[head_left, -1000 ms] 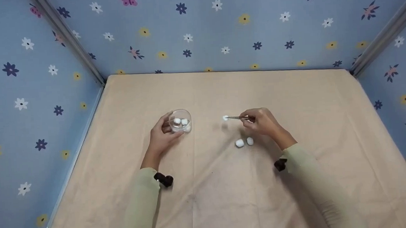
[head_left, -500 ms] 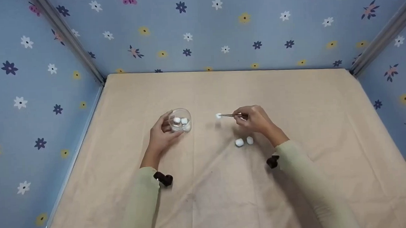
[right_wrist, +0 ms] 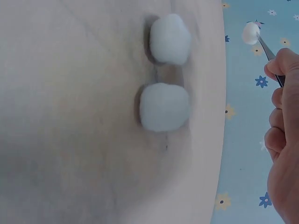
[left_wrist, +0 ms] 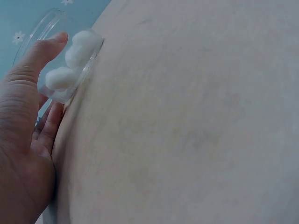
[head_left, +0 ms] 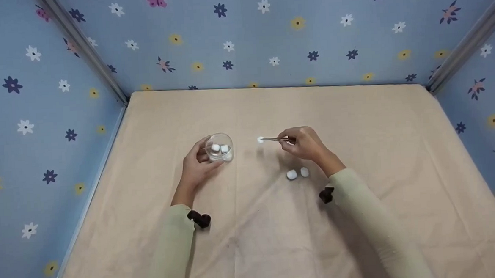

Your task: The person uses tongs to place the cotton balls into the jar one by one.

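Note:
My left hand (head_left: 199, 167) holds a clear round cup (head_left: 219, 138) from its left side, thumb and fingers around it. Inside the cup lie several white cotton balls (left_wrist: 63, 78). In my right hand (head_left: 307, 144) are metal tweezers (head_left: 275, 139), pinched between thumb and fingers and pointing left. At their tips a cotton ball (right_wrist: 251, 33) is gripped, held up above the cloth between the cup and the right hand. Two more cotton balls, one (right_wrist: 164, 107) beside the other (right_wrist: 171, 39), rest on the cloth just below the right hand in the head view.
A beige cloth (head_left: 269, 222) with creases covers the table. Blue flower-print panels (head_left: 267, 36) stand behind it and at both sides, joined at the corners by grey metal posts (head_left: 83, 46).
My right hand has moved left, carrying the tweezers and the cotton ball closer to the cup. The left hand and the cup have stayed put.

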A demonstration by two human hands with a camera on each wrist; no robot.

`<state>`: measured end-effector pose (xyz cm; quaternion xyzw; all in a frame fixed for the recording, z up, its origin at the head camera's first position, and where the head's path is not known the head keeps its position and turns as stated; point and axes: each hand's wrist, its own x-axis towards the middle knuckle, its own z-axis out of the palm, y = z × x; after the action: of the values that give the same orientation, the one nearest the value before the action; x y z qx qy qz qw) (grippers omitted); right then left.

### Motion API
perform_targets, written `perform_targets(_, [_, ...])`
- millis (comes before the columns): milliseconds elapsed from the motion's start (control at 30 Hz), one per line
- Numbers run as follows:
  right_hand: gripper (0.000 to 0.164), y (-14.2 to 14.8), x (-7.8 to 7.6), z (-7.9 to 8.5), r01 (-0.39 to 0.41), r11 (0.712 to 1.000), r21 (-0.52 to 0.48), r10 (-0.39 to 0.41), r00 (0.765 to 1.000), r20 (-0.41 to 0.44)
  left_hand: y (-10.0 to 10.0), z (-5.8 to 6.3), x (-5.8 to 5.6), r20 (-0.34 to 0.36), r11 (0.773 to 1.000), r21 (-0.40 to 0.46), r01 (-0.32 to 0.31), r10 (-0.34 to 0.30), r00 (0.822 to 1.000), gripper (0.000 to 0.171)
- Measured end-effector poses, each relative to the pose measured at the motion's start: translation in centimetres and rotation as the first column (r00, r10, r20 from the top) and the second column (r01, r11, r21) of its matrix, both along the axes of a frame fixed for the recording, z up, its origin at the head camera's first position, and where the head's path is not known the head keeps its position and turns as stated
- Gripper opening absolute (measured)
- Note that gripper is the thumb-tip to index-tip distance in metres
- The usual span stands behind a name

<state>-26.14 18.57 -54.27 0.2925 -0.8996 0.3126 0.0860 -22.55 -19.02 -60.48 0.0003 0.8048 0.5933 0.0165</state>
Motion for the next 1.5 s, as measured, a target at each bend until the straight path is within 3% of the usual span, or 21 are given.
perform_targets(200, [0.016,-0.5,-0.2,0.0,-0.010,1.000,-0.006,0.010,1.000,-0.002,0.0,-0.1,0.2,0.026,1.000,-0.007,0.004,-0.004,1.000,0.092])
perform_targets(1167, [0.017,-5.3,-0.4,0.7,-0.082,0.996,-0.021,0.081,0.994,-0.076,0.0,-0.2,0.1,-0.008,1.000,0.015,0.011,-0.010,1.000,0.090])
perform_targets(1500, [0.019,-7.3,-0.7,1.6,-0.082,0.997,0.004,0.082,0.996,-0.045,0.0,0.0,0.0,0.003,1.000,-0.013,-0.007,0.007,1.000,0.091])
